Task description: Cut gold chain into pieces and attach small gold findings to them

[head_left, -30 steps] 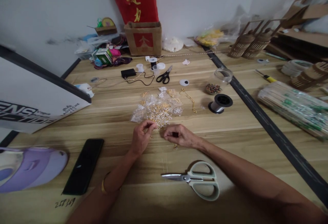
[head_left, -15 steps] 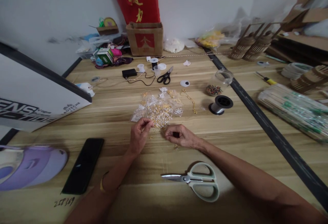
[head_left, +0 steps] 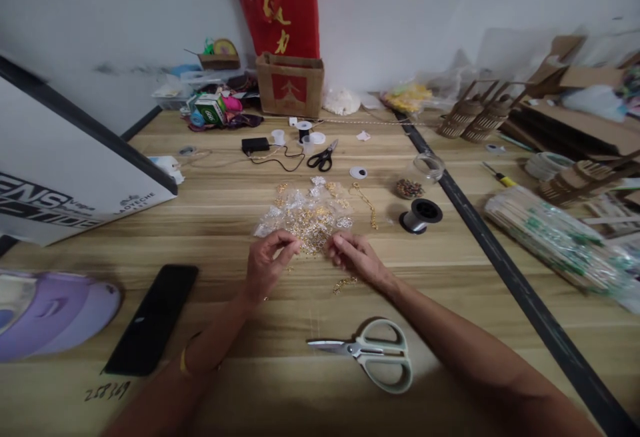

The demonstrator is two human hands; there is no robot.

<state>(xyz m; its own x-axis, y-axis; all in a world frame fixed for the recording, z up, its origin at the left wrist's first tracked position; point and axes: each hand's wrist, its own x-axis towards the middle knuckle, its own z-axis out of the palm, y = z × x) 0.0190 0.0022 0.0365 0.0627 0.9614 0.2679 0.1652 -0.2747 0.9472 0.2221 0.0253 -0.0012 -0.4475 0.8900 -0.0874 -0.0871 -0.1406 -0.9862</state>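
My left hand (head_left: pixel 269 264) is pinched shut on something tiny that I cannot make out, just below a heap of clear small bags of gold findings (head_left: pixel 306 213). My right hand (head_left: pixel 354 254) rests with curled fingers at the heap's near edge, fingertips touching the bags. A short gold chain piece (head_left: pixel 344 283) lies on the wooden table (head_left: pixel 250 344) just under that hand. Grey-green scissors (head_left: pixel 373 353) lie closed nearer to me.
A black phone (head_left: pixel 153 318) and a purple cap (head_left: pixel 53 314) lie at the left. A spool of clear thread (head_left: pixel 419 214), a bead jar (head_left: pixel 419 177), a gold chain (head_left: pixel 367 201) and black scissors (head_left: pixel 321 156) sit beyond. A white board (head_left: pixel 60 184) leans at left.
My right hand moved up and forward to the bags, leaving the small gold chain piece uncovered on the table. My left hand kept its pinch. The view shifted slightly.
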